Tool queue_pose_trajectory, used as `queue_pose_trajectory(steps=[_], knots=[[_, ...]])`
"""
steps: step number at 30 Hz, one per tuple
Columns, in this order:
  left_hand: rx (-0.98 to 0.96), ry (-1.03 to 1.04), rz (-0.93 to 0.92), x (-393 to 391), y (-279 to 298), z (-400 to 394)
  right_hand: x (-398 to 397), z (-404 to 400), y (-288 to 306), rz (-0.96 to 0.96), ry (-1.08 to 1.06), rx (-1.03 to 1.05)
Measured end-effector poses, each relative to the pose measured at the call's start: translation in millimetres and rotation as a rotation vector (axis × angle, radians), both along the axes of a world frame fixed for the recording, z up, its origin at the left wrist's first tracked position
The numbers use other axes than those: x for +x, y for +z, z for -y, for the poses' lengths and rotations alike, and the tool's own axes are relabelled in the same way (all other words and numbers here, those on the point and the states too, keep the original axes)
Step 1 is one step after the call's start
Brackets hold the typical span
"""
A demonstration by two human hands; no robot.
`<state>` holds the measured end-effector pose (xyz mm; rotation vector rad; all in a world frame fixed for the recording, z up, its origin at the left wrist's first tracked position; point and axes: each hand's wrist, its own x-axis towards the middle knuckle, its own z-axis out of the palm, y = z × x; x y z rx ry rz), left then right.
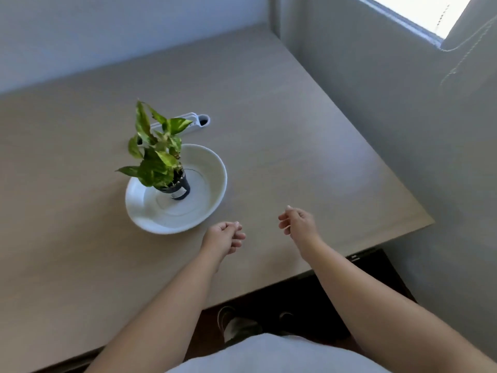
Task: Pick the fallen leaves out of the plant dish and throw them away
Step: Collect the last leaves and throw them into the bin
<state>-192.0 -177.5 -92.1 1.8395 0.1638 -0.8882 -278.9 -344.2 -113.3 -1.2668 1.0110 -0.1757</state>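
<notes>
A wide white dish (212, 162) sits on the beige table (282, 130). Inside it stands a small dark pot (180, 189) with a green and yellow leafy plant (154, 146). I see no loose leaves on the dish's white bottom. My left hand (222, 235) hovers just right of the dish's near rim, fingers loosely curled, nothing visible in it. My right hand (297, 220) hovers farther right over bare table, fingers also loosely curled and holding nothing that I can see.
A white power strip (195, 122) lies behind the dish, partly hidden by the plant. Grey walls close the table's far and right sides; a window is at the upper right. The table's near edge runs diagonally, with dark floor and shoes below.
</notes>
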Motion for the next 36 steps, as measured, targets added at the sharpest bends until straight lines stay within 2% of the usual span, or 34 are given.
queue_pose_trajectory(steps=[1,3,7,15,22,30,36], knots=[[0.011,0.01,-0.022,4.4,-0.9,-0.5,0.9,1.4,2.6,-0.018,0.021,0.003],[-0.028,0.325,-0.039,44.4,3.8,-98.4,79.3,-75.2,13.7,-0.059,0.346,-0.006],[-0.048,0.386,-0.117,45.2,-2.3,-115.1,80.8,-77.8,5.9,-0.153,0.395,0.005],[-0.217,0.607,-0.208,83.1,-3.9,-164.4,128.9,-123.5,11.8,-0.144,0.433,0.124],[-0.319,0.628,-0.294,119.1,-3.1,-181.1,167.8,-137.6,16.1,-0.09,0.358,0.141],[-0.343,0.574,-0.291,160.4,3.6,-176.6,210.2,-136.3,12.9,-0.108,0.212,0.148],[-0.323,0.557,-0.266,175.4,3.5,-169.9,228.2,-132.1,18.4,-0.12,0.228,0.133]])
